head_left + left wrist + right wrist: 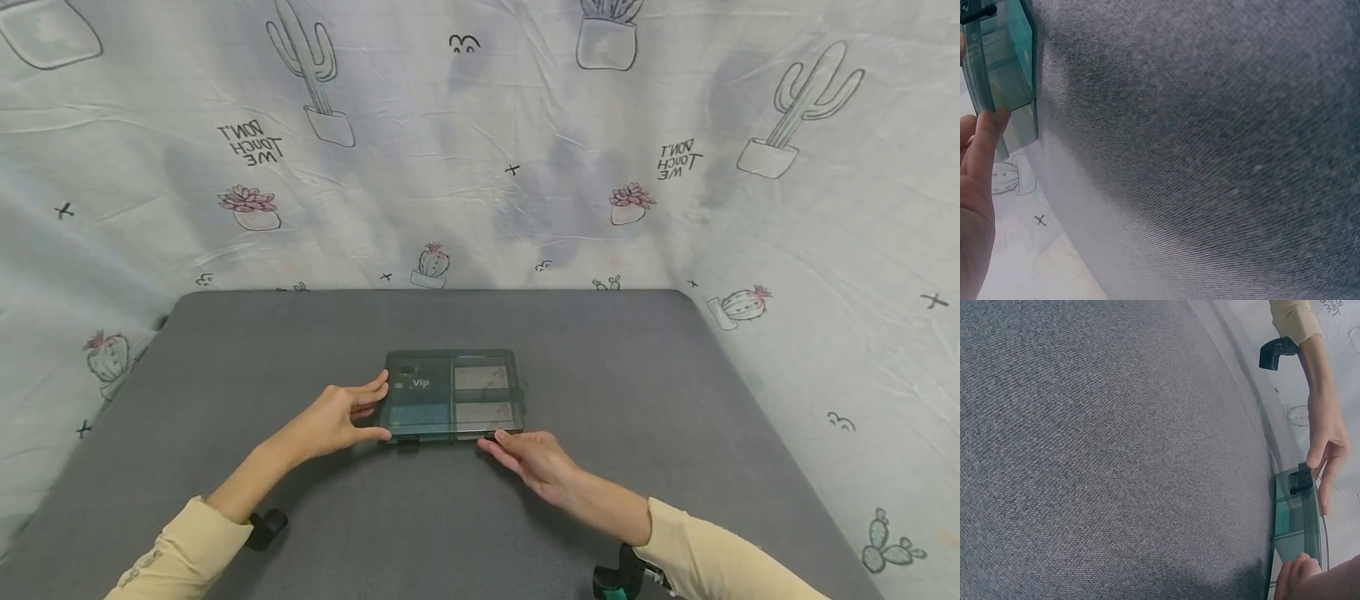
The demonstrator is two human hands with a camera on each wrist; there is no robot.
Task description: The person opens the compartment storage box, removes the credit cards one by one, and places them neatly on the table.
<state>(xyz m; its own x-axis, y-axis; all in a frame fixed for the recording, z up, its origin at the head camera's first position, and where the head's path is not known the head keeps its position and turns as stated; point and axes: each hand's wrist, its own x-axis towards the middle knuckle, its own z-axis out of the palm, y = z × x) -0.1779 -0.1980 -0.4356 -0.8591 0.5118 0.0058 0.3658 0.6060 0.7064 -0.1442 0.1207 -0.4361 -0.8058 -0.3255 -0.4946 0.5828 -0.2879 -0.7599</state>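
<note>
Head view, left grip: the left hand [341, 417] holds the left end of the box [420, 425], thumb at its near left corner and fingers along the left side.
Right grip: the right hand [536, 462] pinches the box's near edge, right of middle, with the thumb above and the fingers lower.
Box: flat, clear green, at mid-table between the hands, lid on; whether it rests on the table or is slightly raised, I cannot tell.
Latch: one black latch [408, 444] shows on the near edge, towards the left, beside the left thumb.
Box lettering: "Vip" in pale letters shows in the left half; the small dark marks above it are too small to read.
Box insides: a teal patch lies at the near left; two pale pieces, one far and one near, fill the right compartments.
Wrists: pale yellow sleeves [191, 542], with a black device [267, 529] by the left one.
Table: grey [615, 358], all around the box.
Cloth writing: on the far cloth [480, 108], mirror-reversed "DON'T", "TOUCH", "WE" stand stacked, once left and once right.
Cloth drawings: potted cacti, pink-topped plants and small black crosses.
</note>
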